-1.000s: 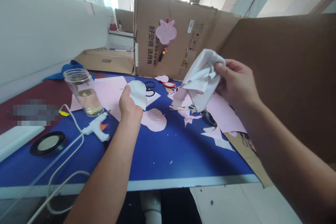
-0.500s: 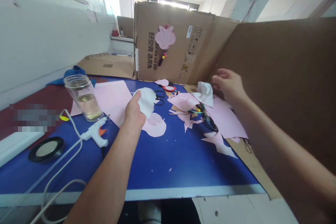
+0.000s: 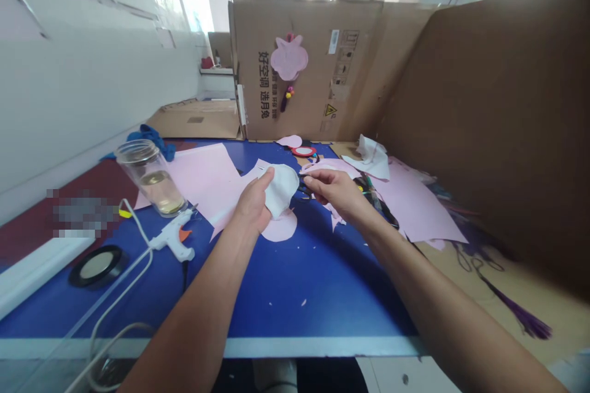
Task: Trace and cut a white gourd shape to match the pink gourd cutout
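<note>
My left hand (image 3: 252, 209) is closed on a small white cut-out piece (image 3: 282, 186) and holds it above the blue table top (image 3: 286, 282). My right hand (image 3: 335, 188) is just right of that piece. Its thumb and forefinger are pinched together at the piece's edge, and I cannot make out what is between them. A pink rounded cut-out (image 3: 282, 228) lies on the table under the white piece. The crumpled white sheet (image 3: 372, 159) rests on pink paper (image 3: 415, 202) at the back right, away from both hands.
A glass jar (image 3: 152, 179) with some liquid stands at left, beside a white glue gun (image 3: 173, 239) with its cord and a black tape roll (image 3: 96, 265). Cardboard walls (image 3: 483, 123) enclose the back and right, and a pink ornament (image 3: 289, 58) hangs on them. A purple tassel (image 3: 523, 314) lies at right.
My right hand let the crumpled white sheet drop at the back right, then came in to the white piece in my left hand. The left hand shifted slightly right.
</note>
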A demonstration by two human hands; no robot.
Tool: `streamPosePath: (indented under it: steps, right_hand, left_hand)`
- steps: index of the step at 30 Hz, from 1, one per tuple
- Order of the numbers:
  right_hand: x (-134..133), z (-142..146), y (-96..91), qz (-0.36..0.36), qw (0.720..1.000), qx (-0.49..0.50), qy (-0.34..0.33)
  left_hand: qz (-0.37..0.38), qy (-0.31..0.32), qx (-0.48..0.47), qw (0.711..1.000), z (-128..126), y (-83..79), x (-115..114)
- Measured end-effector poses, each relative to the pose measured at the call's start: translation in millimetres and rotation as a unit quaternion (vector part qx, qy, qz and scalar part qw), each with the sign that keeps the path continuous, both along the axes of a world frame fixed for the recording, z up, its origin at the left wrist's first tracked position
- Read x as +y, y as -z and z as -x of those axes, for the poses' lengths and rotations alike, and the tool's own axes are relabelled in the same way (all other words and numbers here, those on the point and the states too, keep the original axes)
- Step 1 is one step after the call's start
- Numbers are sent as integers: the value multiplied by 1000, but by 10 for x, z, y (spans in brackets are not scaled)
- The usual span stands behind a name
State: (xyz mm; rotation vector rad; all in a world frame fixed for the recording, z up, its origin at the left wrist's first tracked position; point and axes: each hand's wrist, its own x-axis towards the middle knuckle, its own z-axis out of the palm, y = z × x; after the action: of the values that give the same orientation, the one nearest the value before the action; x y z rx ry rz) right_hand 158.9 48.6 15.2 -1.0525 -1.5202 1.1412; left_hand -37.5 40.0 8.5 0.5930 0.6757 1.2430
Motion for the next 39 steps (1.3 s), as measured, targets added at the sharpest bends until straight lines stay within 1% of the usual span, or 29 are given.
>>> streamPosePath:
  steps: [1, 3, 6, 8, 11, 14, 17, 20, 22, 25, 27, 31, 33, 36, 39]
  right_hand:
    - [21, -21, 24, 1, 1000, -1, 13]
    - [74, -96, 74, 6, 998, -25, 59]
    - [167, -299, 158, 13, 988, -70, 138]
    - [229, -463, 226, 21, 980, -94, 176]
    - [307, -665, 329, 30, 961, -149, 233]
    - [362, -767, 396, 37, 940, -202, 272]
    - [386, -798, 414, 42, 929, -229, 289]
    - [374, -811, 392, 56, 930, -227, 285]
    - [346, -828, 355, 69, 939, -215, 261]
    - [289, -876, 269, 98, 956, -200, 190]
    - [250, -918, 203, 123, 962, -202, 136]
    - [197, -997, 100, 166, 959, -225, 41]
    - [195, -1041, 80, 175, 954, -244, 14]
    - [228, -1119, 87, 170, 943, -287, 18]
    - [266, -1149, 100, 139, 935, -321, 63]
  left_hand:
    - [-6, 2, 5, 1000, -6, 7, -3]
    - [-6, -3, 21, 1000, -16, 20, -7]
    - [21, -19, 46, 999, -22, 37, -11]
    - [28, -19, 56, 998, -27, 41, -17]
    - [14, -12, 52, 999, -45, 35, -34]
    - [1, -8, 41, 999, -68, 20, -58]
    - [-8, 4, 35, 999, -82, 2, -84]
    - [-10, 16, 34, 999, -81, -11, -103]
    - [-13, 17, 36, 999, -72, -13, -106]
    - [-18, 15, 51, 998, -50, -10, -98]
    - [-23, 19, 61, 998, -36, -9, -93]
    - [-26, 24, 71, 997, -26, -11, -86]
    - [-22, 19, 77, 997, -27, -15, -83]
    - [-21, 17, 87, 996, -33, -20, -83]
    - [-19, 25, 103, 994, -52, -23, -95]
